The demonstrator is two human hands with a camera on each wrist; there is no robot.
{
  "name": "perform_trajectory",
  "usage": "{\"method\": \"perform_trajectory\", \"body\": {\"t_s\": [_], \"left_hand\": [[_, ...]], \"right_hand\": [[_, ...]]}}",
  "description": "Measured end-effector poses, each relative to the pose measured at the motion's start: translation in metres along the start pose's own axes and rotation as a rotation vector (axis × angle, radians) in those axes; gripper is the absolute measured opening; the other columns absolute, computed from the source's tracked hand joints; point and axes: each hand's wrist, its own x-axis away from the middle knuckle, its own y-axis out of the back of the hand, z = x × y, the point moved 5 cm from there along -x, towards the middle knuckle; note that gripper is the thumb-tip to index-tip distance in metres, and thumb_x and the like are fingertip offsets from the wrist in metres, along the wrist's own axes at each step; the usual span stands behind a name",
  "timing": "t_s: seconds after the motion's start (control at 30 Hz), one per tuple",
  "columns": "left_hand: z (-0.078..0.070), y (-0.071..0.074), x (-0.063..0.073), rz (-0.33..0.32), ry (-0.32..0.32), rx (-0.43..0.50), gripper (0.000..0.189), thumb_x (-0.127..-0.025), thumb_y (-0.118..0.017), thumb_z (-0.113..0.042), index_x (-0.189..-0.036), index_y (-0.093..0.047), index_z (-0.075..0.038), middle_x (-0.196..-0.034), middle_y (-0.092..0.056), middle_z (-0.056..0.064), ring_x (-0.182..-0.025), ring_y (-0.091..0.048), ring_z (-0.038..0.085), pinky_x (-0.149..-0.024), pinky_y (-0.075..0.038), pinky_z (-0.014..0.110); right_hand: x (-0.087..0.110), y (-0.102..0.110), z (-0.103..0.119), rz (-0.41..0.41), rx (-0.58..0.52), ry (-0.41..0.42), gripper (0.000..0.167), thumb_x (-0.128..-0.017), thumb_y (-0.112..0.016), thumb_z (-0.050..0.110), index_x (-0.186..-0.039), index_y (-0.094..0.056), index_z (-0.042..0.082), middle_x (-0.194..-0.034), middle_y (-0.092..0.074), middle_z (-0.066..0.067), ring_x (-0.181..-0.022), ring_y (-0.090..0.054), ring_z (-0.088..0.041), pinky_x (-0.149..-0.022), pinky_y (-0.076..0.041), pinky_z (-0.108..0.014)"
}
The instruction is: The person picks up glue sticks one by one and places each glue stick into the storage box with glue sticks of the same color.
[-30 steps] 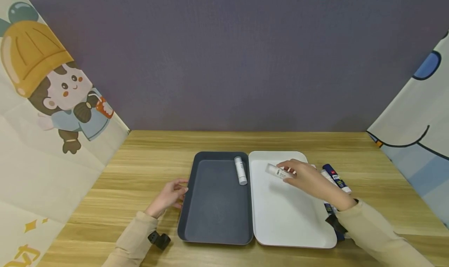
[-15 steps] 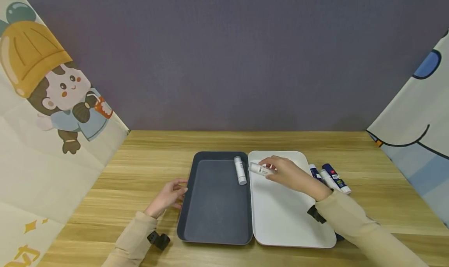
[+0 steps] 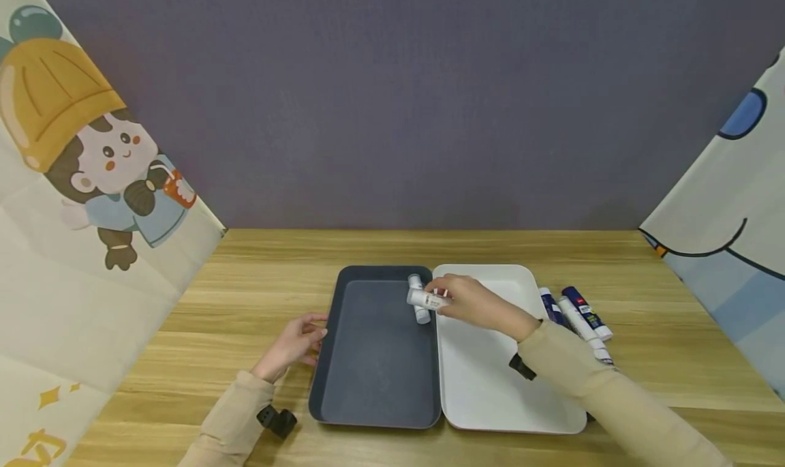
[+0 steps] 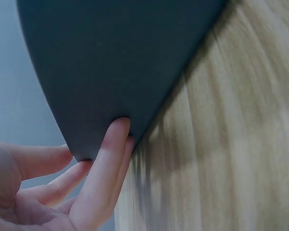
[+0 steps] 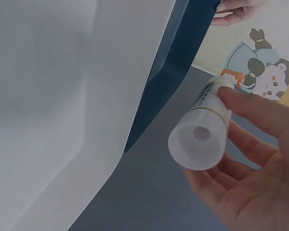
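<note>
My right hand [image 3: 475,305] pinches a white glue stick [image 3: 424,298] between thumb and fingers, over the right side of the dark grey tray [image 3: 375,365]. In the right wrist view the clear end of this glue stick [image 5: 200,139] faces the camera. Partly hidden beneath it in the head view, another white glue stick [image 3: 422,316] lies along the tray's right wall. At the tray's left side my left hand [image 3: 297,344] touches the outer wall; the left wrist view shows extended fingers [image 4: 106,163] against that wall and the thumb at the rim.
A white tray [image 3: 484,378] stands directly to the right of the dark one, under my right forearm. Beyond its right edge lie several glue sticks, among them a dark blue one [image 3: 585,310] and a white one [image 3: 578,317]. My right sleeve covers part of that group.
My right hand has carried the glue stick leftward, from above the white tray to above the dark tray. The left hand stays at the dark tray's side.
</note>
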Motion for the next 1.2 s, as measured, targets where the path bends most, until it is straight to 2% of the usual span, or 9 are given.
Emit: {"method": "perform_trajectory", "body": {"t_s": [0.37, 0.6, 0.97, 1.2], "left_hand": [[-0.003, 0.0, 0.002, -0.016, 0.001, -0.001, 0.036, -0.092, -0.045, -0.006, -0.125, -0.041, 0.006, -0.094, -0.055, 0.02, -0.066, -0.056, 0.018, -0.051, -0.05, 0.034], [-0.003, 0.0, 0.002, -0.019, -0.006, 0.015, 0.036, -0.091, -0.044, -0.005, -0.125, -0.04, 0.007, -0.092, -0.056, 0.019, -0.065, -0.057, 0.018, -0.05, -0.05, 0.034], [-0.002, 0.0, 0.003, -0.02, -0.015, 0.016, 0.036, -0.091, -0.045, -0.004, -0.124, -0.04, 0.008, -0.091, -0.056, 0.019, -0.065, -0.057, 0.018, -0.05, -0.05, 0.034], [-0.002, 0.0, 0.002, -0.02, -0.015, 0.023, 0.036, -0.091, -0.045, -0.003, -0.124, -0.04, 0.008, -0.09, -0.056, 0.019, -0.065, -0.057, 0.018, -0.05, -0.05, 0.034]], "right_hand": [[-0.025, -0.021, 0.011, 0.1, 0.019, -0.016, 0.035, -0.076, -0.066, 0.002, -0.11, -0.058, -0.001, -0.09, -0.061, -0.009, -0.07, -0.053, -0.011, -0.06, -0.044, -0.023], [-0.035, -0.032, 0.016, 0.139, 0.039, -0.025, 0.034, -0.076, -0.066, 0.001, -0.109, -0.059, 0.0, -0.096, -0.061, -0.012, -0.074, -0.055, -0.013, -0.063, -0.046, -0.025], [-0.054, -0.049, 0.028, 0.216, 0.225, 0.011, 0.028, -0.075, -0.067, 0.003, -0.103, -0.062, 0.0, -0.09, -0.062, -0.007, -0.067, -0.05, -0.011, -0.062, -0.044, -0.026], [-0.059, -0.056, 0.036, 0.259, 0.287, -0.005, 0.028, -0.075, -0.069, 0.006, -0.102, -0.063, 0.002, -0.101, -0.061, -0.008, -0.086, -0.056, -0.018, -0.073, -0.045, -0.029]]}}
